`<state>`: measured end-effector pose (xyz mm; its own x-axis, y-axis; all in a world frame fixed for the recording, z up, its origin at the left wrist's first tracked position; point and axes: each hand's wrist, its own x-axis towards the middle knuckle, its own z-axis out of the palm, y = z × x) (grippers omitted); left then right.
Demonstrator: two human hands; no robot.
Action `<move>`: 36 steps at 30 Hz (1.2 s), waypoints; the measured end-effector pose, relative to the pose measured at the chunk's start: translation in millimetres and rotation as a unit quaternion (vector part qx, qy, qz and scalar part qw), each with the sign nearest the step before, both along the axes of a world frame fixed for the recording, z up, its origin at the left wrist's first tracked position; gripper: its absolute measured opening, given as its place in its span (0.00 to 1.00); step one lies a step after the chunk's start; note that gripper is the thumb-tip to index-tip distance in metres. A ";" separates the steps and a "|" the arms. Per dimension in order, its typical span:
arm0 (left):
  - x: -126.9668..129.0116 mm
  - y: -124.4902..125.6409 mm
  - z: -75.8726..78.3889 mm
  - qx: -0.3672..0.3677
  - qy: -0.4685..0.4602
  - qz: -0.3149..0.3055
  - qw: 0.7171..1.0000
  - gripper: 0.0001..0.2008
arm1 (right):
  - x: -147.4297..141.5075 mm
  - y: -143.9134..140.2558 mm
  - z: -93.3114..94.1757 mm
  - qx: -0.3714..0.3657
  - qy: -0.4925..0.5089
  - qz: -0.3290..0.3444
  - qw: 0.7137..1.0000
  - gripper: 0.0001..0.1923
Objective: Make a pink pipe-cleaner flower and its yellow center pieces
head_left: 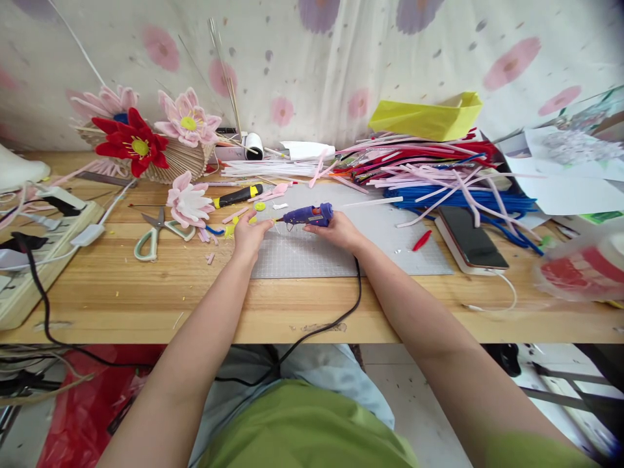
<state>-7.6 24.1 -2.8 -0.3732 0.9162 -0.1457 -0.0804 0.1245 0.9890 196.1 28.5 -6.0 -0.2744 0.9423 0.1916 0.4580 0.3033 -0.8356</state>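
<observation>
Gripping a blue glue gun (308,215) w/ the right hand (341,232), fingers clenched round its handle; gun lies level over the grey mat (312,257), nozzle pointing left. Left hand (249,235) sits at the mat's left edge, fingers pinched at the nozzle tip; what they pinch is too small to tell. Gun's black cord (358,286) runs off the desk's (146,292) front edge toward the lap.

Counts: 1 gun, 1 mat, 1 pair of scissors (156,233) left of the hands, 1 black-yellow knife (238,195) behind them, 1 loose pink flower (189,203) flat on the desk, 1 phone (470,239) at right, 1 small red scrap (422,240) on the mat.

Room: mat's near half is bare, and so is the wood strip between mat and front edge. Right side crowded by a heap of pipe cleaners (429,172), pink, red, blue. Power strip (43,244) at far left.

Containers: woven basket (180,159) at back left holds 3 flowers, 1 red, 2 pink. Yellow bag (426,117) tops the heap; contents not visible.
</observation>
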 end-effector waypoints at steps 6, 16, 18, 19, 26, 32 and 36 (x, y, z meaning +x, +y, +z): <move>0.7 -1.9 1.8 -0.001 0.013 -0.011 1.000 0.29 | 1.1 0.9 0.2 -0.002 -0.002 0.002 1.000 0.18; 1.0 -4.6 4.0 -0.005 0.030 -0.019 0.999 0.30 | 0.9 0.3 0.4 0.011 -0.025 0.006 1.000 0.21; 0.7 -3.9 3.7 -0.008 0.021 -0.018 1.000 0.29 | 1.0 0.6 0.2 0.010 -0.034 0.006 0.999 0.21; 0.4 -3.1 3.2 -0.010 0.015 -0.017 1.000 0.29 | 1.1 0.7 0.0 0.009 -0.037 0.008 0.999 0.21; -2.1 -0.4 2.6 -0.008 -0.038 -0.005 0.999 0.28 | 6.7 0.6 3.5 -0.017 -0.036 0.020 0.999 0.21; -0.9 -2.6 4.0 0.000 -0.049 -0.008 0.999 0.31 | 26.0 1.5 15.6 -0.043 0.011 -0.075 0.996 0.21; -1.2 -2.5 2.0 0.012 -0.047 -0.015 0.999 0.36 | 33.7 3.3 14.8 -0.057 0.011 -0.120 0.991 0.20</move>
